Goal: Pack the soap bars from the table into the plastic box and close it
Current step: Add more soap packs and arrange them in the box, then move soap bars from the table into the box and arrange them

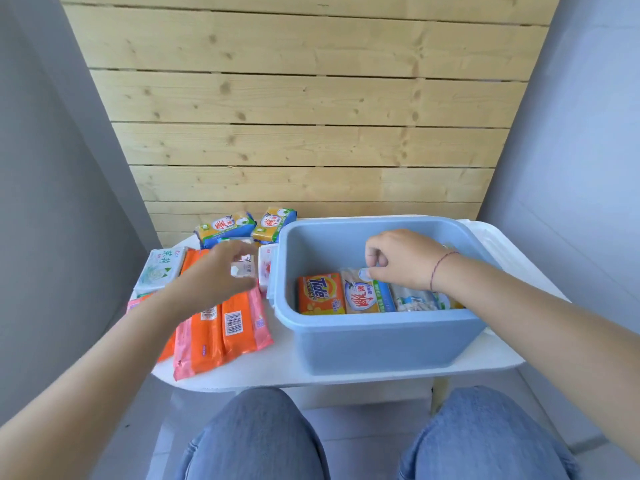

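Three soap bars lie in the plastic box [381, 341] under my right hand [403, 259], whose fingertips pinch the middle bar [363, 292]. My left hand [216, 275], blurred, curls over a small white bar [244, 268] on the tabletop [277, 368]; whether it grips, I cannot tell. Orange packs [221, 327] lie beneath that hand.

The picture is bright with soft daylight, and nothing looks dark. The left hand [221, 271] is blurry, as if smeared. The right hand [401, 261] looks sharp. The wooden wall [304, 98] bends and leans at the sides because the lens is very wide. Shadows under the blue box [381, 341] are faint.
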